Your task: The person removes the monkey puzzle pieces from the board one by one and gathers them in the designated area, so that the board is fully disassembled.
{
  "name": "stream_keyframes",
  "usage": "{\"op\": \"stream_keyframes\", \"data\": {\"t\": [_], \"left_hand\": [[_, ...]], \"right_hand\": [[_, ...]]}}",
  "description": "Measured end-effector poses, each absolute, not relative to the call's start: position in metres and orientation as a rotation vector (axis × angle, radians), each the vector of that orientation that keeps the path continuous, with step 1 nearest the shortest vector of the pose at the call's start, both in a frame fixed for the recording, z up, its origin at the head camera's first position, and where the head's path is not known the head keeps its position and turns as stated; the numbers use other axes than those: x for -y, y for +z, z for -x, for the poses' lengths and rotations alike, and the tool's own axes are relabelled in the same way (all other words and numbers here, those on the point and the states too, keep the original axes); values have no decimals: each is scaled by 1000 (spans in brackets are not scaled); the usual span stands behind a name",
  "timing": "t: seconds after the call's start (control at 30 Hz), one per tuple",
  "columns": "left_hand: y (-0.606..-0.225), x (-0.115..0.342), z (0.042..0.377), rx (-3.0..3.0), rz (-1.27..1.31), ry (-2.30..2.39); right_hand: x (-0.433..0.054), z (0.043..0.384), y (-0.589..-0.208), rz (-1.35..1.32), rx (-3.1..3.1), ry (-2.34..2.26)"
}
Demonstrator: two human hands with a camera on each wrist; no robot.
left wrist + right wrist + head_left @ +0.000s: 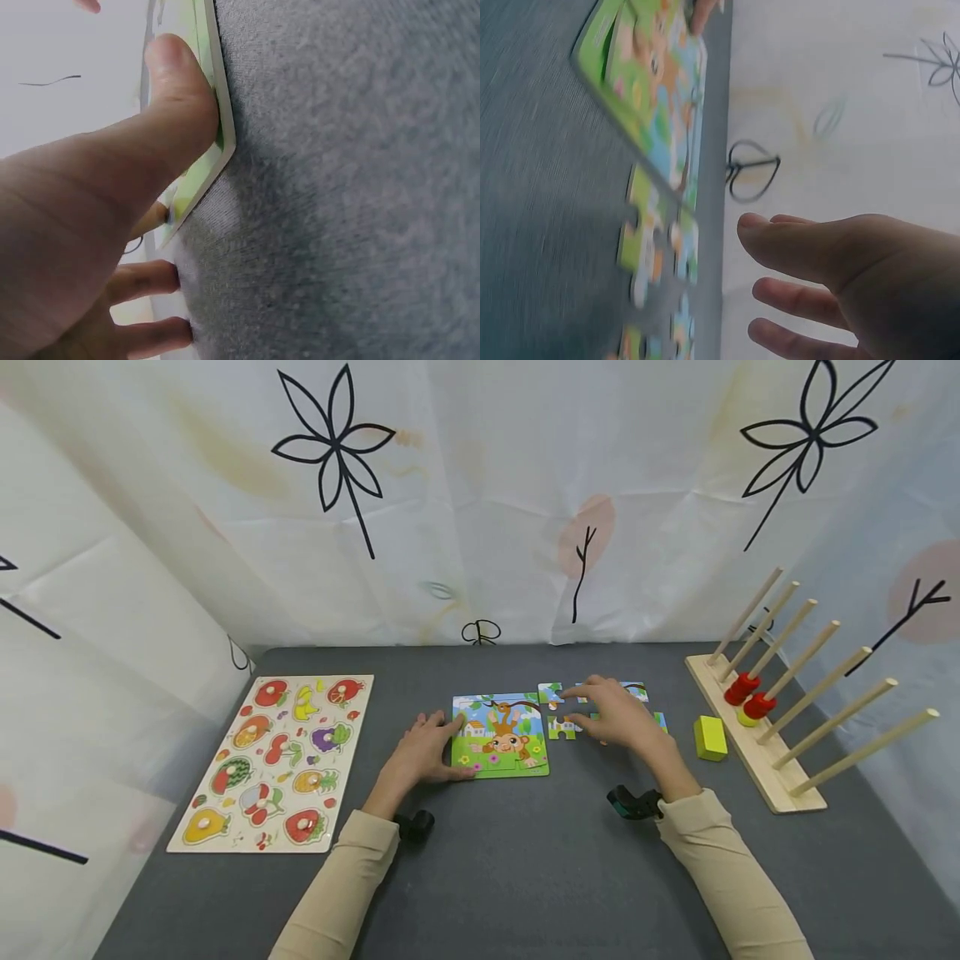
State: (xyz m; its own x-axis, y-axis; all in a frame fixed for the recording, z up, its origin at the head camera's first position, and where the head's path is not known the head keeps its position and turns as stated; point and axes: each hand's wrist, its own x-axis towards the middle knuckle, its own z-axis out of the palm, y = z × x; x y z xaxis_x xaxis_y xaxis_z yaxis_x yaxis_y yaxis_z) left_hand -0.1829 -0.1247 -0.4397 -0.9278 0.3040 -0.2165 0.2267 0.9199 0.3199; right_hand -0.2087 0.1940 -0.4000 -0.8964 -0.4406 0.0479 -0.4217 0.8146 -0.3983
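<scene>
A jigsaw puzzle board (501,760) with a monkey picture lies at the middle of the table. My left hand (424,750) is at its left side, thumb (174,79) resting on the near left corner and index fingertip at the left edge; the other fingers are spread on the table. Loose jigsaw pieces (561,727) lie right of the board, some partly hidden under my right hand (617,714). That hand hovers above them, thumb and fingers apart with nothing between them. In the right wrist view, the pieces (646,247) lie past the board's corner.
A fruit peg puzzle (279,760) lies at the left. At the right stands a wooden rack (757,752) with upright pegs, red beads (759,705) and a yellow bead on it. A yellow-green block (709,738) sits between the rack and my right hand. A white curtain hangs behind.
</scene>
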Motion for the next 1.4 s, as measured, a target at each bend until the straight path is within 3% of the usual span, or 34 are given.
{"op": "stream_keyframes", "data": {"t": [0.47, 1.4], "left_hand": [[-444, 129, 188, -2805, -343, 453], [-441, 125, 186, -2814, -284, 456]], "right_hand": [[-148, 210, -403, 916, -2893, -713], [-88, 201, -426, 969, -2776, -574]]}}
